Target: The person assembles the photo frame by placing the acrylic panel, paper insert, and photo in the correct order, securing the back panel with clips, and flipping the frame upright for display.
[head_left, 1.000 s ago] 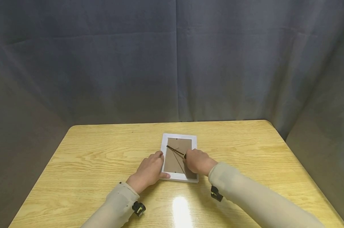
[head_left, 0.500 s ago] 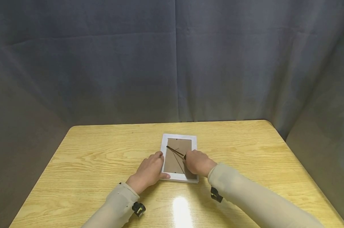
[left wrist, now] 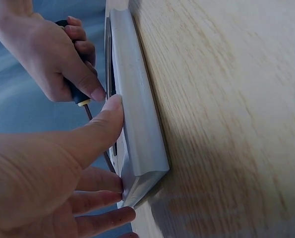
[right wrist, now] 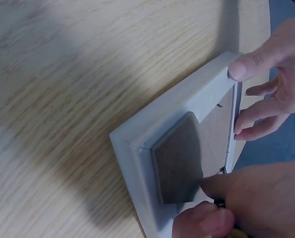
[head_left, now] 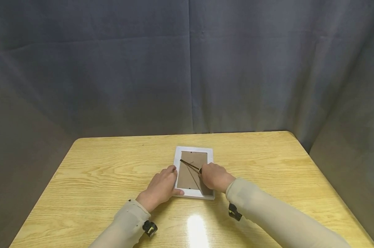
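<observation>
The left hand (head_left: 161, 186), fingers extended, braces the picture frame (head_left: 196, 193) on the tabletop (head_left: 106, 179); the right hand (head_left: 216, 176) grips a screwdriver (left wrist: 77, 92), apparently prying at the backing board (head_left: 187, 176); gentle leverage seems needed next.

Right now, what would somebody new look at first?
Probably the white frame, lying face down on the wooden table. Next, the screwdriver gripped in the right hand, slanting over the brown board. The left hand holds the frame's near left corner.
</observation>
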Demonstrator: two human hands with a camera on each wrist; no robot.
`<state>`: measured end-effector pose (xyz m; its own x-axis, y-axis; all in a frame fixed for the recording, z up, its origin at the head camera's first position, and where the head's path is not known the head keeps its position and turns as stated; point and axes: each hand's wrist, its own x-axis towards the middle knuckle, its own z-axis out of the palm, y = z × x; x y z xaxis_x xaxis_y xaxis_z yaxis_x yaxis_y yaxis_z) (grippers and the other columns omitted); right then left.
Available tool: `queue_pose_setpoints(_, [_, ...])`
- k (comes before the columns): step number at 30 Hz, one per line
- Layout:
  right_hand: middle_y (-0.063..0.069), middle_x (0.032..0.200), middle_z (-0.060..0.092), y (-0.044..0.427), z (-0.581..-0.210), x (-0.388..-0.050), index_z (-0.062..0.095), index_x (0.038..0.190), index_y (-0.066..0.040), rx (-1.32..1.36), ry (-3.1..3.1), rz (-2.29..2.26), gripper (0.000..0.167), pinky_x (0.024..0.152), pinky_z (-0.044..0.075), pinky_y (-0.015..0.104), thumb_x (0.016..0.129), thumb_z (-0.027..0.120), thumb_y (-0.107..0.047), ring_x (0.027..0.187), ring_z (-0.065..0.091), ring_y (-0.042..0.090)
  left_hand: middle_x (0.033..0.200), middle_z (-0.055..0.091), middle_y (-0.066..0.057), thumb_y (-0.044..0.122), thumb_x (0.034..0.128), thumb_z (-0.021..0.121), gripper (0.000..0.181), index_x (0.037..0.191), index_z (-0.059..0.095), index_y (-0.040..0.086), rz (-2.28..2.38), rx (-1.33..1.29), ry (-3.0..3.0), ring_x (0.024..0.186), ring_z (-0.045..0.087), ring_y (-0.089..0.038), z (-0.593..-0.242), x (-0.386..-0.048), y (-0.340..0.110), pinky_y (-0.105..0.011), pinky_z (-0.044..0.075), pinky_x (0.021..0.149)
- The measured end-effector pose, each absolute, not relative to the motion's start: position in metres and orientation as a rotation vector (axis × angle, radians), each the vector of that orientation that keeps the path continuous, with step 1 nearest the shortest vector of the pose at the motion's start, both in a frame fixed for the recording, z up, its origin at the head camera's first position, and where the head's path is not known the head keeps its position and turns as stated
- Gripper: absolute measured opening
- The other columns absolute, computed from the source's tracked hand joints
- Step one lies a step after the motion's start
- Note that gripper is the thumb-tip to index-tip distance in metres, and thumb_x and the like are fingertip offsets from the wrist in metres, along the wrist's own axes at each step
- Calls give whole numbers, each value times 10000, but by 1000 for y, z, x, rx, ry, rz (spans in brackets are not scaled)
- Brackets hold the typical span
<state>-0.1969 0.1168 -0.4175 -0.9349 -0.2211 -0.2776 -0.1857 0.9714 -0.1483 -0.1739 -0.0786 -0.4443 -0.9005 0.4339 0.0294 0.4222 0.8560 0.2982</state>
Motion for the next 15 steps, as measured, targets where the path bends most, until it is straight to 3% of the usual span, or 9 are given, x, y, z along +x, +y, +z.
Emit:
queue_pose_setpoints(9, [59, 673, 565, 119, -416, -201, 625, 831, -48, -300, 2848, -151, 300, 538, 487, 330, 1038, 568, -258, 613, 563, 179, 1392, 565, -223, 367, 785, 853, 774, 1325, 589, -121, 473, 679, 2987, 1167, 623, -368, -443, -174, -78, -506, 546, 947])
queue_pose_setpoints(15, [50, 661, 549, 121, -418, -200, 581, 749, -80, -331, 2859, -199, 332, 525, 473, 320, 1032, 582, -255, 602, 545, 169, 1399, 561, -233, 366, 780, 858, 775, 1319, 593, -123, 465, 681, 2990, 1172, 623, -376, -444, -174, -78, -508, 549, 946])
